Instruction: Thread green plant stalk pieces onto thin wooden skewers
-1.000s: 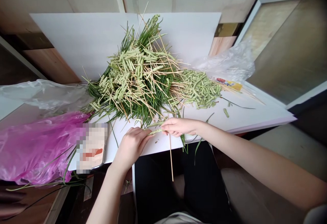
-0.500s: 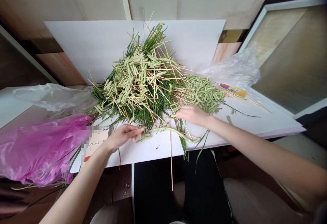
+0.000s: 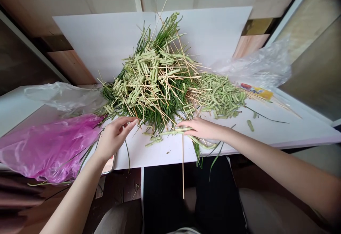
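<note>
My left hand (image 3: 115,134) is raised over the table's front left, thumb and forefinger tips pinched together beside the heap; whatever is between them is too small to make out. My right hand (image 3: 199,128) is closed at the fingertips on a pale green piece of long bean (image 3: 183,129), just in front of the heap. Under and beside it a longer curved bean (image 3: 205,145) lies on the table. A wooden skewer (image 3: 183,170) sticks out over the front edge below my right fingers. Short bean pieces (image 3: 153,141) lie between the hands.
A tall heap of green stalks (image 3: 157,116), skewers and threaded bean pieces (image 3: 153,75) stands mid-table. Cut bean pieces (image 3: 223,97) are piled right of it. A pink plastic bag (image 3: 50,148), clear plastic bags (image 3: 64,97) and a phone (image 3: 108,164) are also on the table (image 3: 170,157).
My left hand has moved up and left, away from the bean pieces. My right hand has come down slightly onto a bean piece. The view has shifted a little.
</note>
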### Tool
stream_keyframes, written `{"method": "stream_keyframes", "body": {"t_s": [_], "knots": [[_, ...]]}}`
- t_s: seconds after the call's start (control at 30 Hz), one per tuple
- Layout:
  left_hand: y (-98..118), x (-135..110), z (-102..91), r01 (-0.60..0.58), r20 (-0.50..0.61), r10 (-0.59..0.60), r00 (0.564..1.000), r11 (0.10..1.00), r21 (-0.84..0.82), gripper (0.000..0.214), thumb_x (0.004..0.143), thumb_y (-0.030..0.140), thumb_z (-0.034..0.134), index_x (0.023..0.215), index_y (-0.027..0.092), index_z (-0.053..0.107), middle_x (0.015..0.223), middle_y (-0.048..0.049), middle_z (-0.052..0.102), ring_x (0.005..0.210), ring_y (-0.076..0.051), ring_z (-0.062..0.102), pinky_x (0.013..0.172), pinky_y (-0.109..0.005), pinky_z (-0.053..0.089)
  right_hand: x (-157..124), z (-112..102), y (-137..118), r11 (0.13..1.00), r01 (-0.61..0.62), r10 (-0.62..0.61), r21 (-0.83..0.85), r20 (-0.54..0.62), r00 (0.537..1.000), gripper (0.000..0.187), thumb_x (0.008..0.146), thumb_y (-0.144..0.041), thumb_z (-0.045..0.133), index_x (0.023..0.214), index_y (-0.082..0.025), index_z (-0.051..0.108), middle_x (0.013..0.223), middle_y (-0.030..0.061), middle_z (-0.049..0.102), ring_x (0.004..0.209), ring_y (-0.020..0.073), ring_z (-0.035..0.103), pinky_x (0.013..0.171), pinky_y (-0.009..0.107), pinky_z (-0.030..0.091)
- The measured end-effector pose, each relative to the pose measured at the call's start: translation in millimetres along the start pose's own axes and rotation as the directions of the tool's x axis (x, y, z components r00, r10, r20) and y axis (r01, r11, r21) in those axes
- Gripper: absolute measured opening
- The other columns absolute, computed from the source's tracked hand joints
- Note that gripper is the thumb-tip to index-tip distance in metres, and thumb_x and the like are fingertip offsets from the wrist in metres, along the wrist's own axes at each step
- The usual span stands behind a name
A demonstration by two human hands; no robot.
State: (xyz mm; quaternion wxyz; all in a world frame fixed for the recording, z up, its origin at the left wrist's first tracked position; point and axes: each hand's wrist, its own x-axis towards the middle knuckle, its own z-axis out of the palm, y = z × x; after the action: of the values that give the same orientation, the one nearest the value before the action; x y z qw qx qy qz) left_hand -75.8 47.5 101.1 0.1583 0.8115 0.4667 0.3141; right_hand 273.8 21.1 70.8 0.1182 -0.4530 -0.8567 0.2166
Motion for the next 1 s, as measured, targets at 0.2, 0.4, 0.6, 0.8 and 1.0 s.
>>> {"method": "stream_keyframes", "body": {"t_s": [0.2,0.4,0.6,0.8,1.0], "knots": [[43.2,3.2,4.9,-0.181,-0.017,0.181,0.983,0.983,-0.018,0.028,0.1,0.044,0.06,0.105,0.023,0.078,0.107,-0.0052,0.077,0.097,-0.021,0.068,0.075,-0.029,0.05,12.2,2.9,-20.8,0.993,-0.03,0.025,0.116,0.041,0.999,0.052,0.099,-0.021,0.066,0.15,-0.022,0.053,0.097,0.0073,0.074,0.074,0.0202,0.065,0.071,0.027,0.046],[56.6,10.5,23.3,-0.364,0.025,0.364,0.931,0.93,0.041,0.031,0.098,0.046,0.064,0.112,0.022,0.075,0.109,-0.006,0.078,0.099,-0.023,0.066,0.09,-0.037,0.049,19.2,11.7,-25.6,0.965,0.006,-0.022,0.262,0.061,0.998,0.066,0.098,-0.018,0.066,0.158,-0.024,0.04,0.112,0.0099,0.076,0.095,0.0229,0.072,0.087,0.032,0.052],[64.4,4.2,58.2,-0.466,0.175,0.436,0.883,0.857,0.218,0.035,0.09,0.047,0.074,0.115,0.022,0.072,0.098,-0.0073,0.079,0.09,-0.026,0.061,0.08,-0.039,0.041,26.4,19.9,-33.2,0.94,0.063,-0.067,0.336,0.002,0.998,0.07,0.09,-0.001,0.065,0.153,-0.025,0.047,0.111,0.0064,0.077,0.102,0.0224,0.073,0.087,0.031,0.054],[56.6,2.1,65.0,-0.503,0.149,0.482,0.863,0.843,0.192,0.017,0.092,0.029,0.075,0.107,0.021,0.072,0.086,-0.0031,0.078,0.086,-0.024,0.061,0.079,-0.038,0.041,18.6,23.3,-29.7,0.948,0.104,-0.084,0.301,-0.079,0.993,0.056,0.093,-0.011,0.072,0.145,-0.021,0.056,0.11,0.008,0.076,0.099,0.0231,0.072,0.087,0.034,0.055],[46.2,-1.4,58.2,-0.582,0.095,0.582,0.808,0.762,0.284,0.013,0.097,0.028,0.068,0.106,0.019,0.069,0.084,-0.0039,0.076,0.087,-0.024,0.062,0.079,-0.038,0.043,5.3,19.3,-20.8,0.953,0.221,-0.167,0.205,-0.252,0.953,0.028,0.09,-0.016,0.079,0.117,-0.022,0.074,0.114,0.0067,0.076,0.105,0.0249,0.068,0.095,0.038,0.052]]}}
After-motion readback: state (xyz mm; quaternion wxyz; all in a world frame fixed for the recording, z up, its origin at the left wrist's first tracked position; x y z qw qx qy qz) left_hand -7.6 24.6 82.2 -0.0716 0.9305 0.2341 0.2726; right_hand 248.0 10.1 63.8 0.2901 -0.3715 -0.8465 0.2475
